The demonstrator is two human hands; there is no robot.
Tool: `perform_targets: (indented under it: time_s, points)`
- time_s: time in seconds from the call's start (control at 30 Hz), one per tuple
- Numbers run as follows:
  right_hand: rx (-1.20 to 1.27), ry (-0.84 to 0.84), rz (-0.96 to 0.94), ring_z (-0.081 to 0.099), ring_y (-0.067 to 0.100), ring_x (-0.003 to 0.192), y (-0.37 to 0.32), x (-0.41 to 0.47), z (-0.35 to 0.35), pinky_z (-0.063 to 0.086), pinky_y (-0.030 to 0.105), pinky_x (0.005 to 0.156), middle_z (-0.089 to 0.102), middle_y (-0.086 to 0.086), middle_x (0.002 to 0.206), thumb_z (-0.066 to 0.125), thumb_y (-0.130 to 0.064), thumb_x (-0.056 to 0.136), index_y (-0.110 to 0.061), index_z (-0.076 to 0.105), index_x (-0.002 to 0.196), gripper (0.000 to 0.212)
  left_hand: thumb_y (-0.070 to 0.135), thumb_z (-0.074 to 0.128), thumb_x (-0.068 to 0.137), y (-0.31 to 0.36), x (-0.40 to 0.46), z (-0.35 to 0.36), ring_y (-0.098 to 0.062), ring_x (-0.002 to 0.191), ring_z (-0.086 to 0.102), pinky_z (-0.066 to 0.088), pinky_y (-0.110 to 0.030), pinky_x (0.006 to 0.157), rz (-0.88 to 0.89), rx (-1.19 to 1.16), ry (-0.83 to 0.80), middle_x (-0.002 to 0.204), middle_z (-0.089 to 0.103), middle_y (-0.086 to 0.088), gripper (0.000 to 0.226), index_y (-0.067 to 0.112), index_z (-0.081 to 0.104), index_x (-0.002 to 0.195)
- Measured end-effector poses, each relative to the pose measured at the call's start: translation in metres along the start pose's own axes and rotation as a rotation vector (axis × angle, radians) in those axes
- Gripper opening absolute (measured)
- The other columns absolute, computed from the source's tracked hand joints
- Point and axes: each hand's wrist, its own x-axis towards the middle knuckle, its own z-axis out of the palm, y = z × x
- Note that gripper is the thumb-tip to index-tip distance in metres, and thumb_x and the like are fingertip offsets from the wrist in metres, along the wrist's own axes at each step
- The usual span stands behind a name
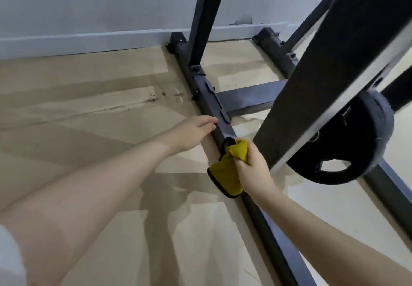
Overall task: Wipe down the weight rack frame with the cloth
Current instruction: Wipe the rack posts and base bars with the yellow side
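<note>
The dark metal weight rack frame [207,95] stands on the floor, its long base bar running from the wall toward me. My right hand [253,167] grips a bunched yellow cloth [225,178] with a dark edge, held against the base bar at mid-length. My left hand [192,133] reaches in from the left with fingers nearly straight, its fingertips touching the side of the base bar just beyond the cloth.
A black weight plate [365,143] hangs on the frame at the right. A wide slanted upright [330,67] crosses the upper right, and a cross bar [249,98] joins the base bars. Tan floor [89,111] lies to the left; a pale wall [89,6] is behind.
</note>
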Motion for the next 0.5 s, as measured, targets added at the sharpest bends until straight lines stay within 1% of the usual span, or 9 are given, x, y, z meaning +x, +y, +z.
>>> perform_targets:
  time_s: [0.03,0.07,0.13,0.17,0.27,0.37,0.43,0.47,0.5]
  points:
    - [0.026,0.010,0.092,0.051,0.031,0.081,-0.006,0.006,0.010,0.037,0.007,0.060,0.058,0.024,0.090,0.039,0.013,0.087,0.001,0.052,0.095,0.019,0.028,0.038,0.102,-0.005,0.003,-0.023,-0.014,0.126,0.046,0.033,-0.020,0.095,-0.007,0.068,-0.019,0.137,0.051,0.003,0.037,0.021,0.046,0.137]
    - [0.034,0.009,0.162,0.051,0.034,0.081,-0.010,0.011,0.018,0.037,0.008,0.058,0.057,0.026,0.092,0.040,0.011,0.090,-0.002,0.050,0.097,0.017,0.027,0.039,0.101,-0.008,0.006,-0.044,-0.014,0.124,0.047,0.033,-0.020,0.093,-0.007,0.123,-0.034,0.136,0.052,0.002,0.037,0.020,0.047,0.137]
    - [-0.105,-0.025,0.231,0.053,0.022,0.087,-0.022,0.018,0.029,0.040,0.018,0.067,0.058,0.010,0.099,0.046,-0.001,0.094,-0.015,0.052,0.110,0.022,0.025,0.038,0.101,-0.010,0.011,-0.081,-0.015,0.122,0.048,0.034,-0.022,0.094,0.024,0.172,-0.066,0.137,0.051,0.001,0.037,0.019,0.046,0.137]
    - [-0.197,-0.045,0.238,0.052,0.016,0.090,-0.031,0.021,0.033,0.039,0.021,0.073,0.057,0.003,0.103,0.047,-0.003,0.095,-0.016,0.052,0.116,0.025,0.024,0.038,0.101,-0.010,0.011,-0.095,-0.016,0.122,0.049,0.034,-0.022,0.094,0.039,0.177,-0.092,0.136,0.051,0.000,0.037,0.018,0.046,0.137]
    - [-0.442,-0.071,0.256,0.050,0.014,0.091,-0.061,0.030,0.041,0.041,0.026,0.080,0.057,0.003,0.106,0.046,0.000,0.091,-0.013,0.052,0.122,0.033,0.023,0.040,0.100,-0.006,0.003,-0.131,-0.015,0.115,0.053,0.038,-0.022,0.090,0.068,0.248,-0.258,0.132,0.055,-0.001,0.035,0.016,0.050,0.132]
    - [-0.639,-0.081,0.221,0.052,0.023,0.092,-0.098,0.037,0.041,0.046,0.037,0.084,0.055,0.001,0.103,0.044,0.003,0.081,-0.022,0.055,0.113,0.042,0.024,0.043,0.099,-0.004,-0.005,-0.157,-0.007,0.101,0.051,0.037,-0.020,0.085,0.106,0.291,-0.377,0.128,0.057,0.002,0.034,0.018,0.053,0.130]
    - [-0.811,-0.079,0.146,0.052,0.028,0.097,-0.115,0.043,0.033,0.046,0.041,0.086,0.057,0.003,0.107,0.056,0.002,0.074,-0.020,0.058,0.114,0.045,0.025,0.043,0.099,-0.004,-0.005,-0.168,-0.005,0.097,0.049,0.036,-0.019,0.085,0.122,0.268,-0.395,0.126,0.058,0.004,0.034,0.020,0.052,0.132]
    - [-0.949,-0.070,0.086,0.053,0.029,0.097,-0.121,0.046,0.027,0.046,0.042,0.085,0.058,0.003,0.107,0.065,0.000,0.070,-0.019,0.059,0.113,0.047,0.025,0.043,0.099,-0.004,-0.002,-0.171,-0.005,0.097,0.049,0.036,-0.018,0.085,0.124,0.267,-0.404,0.126,0.058,0.006,0.034,0.021,0.051,0.132]
    - [-1.121,-0.045,-0.025,0.055,0.029,0.094,-0.124,0.050,0.019,0.048,0.041,0.080,0.060,0.003,0.103,0.073,-0.003,0.063,-0.018,0.062,0.109,0.049,0.026,0.044,0.099,-0.004,0.001,-0.172,-0.005,0.097,0.050,0.037,-0.019,0.085,0.126,0.263,-0.408,0.125,0.058,0.006,0.034,0.022,0.052,0.131]
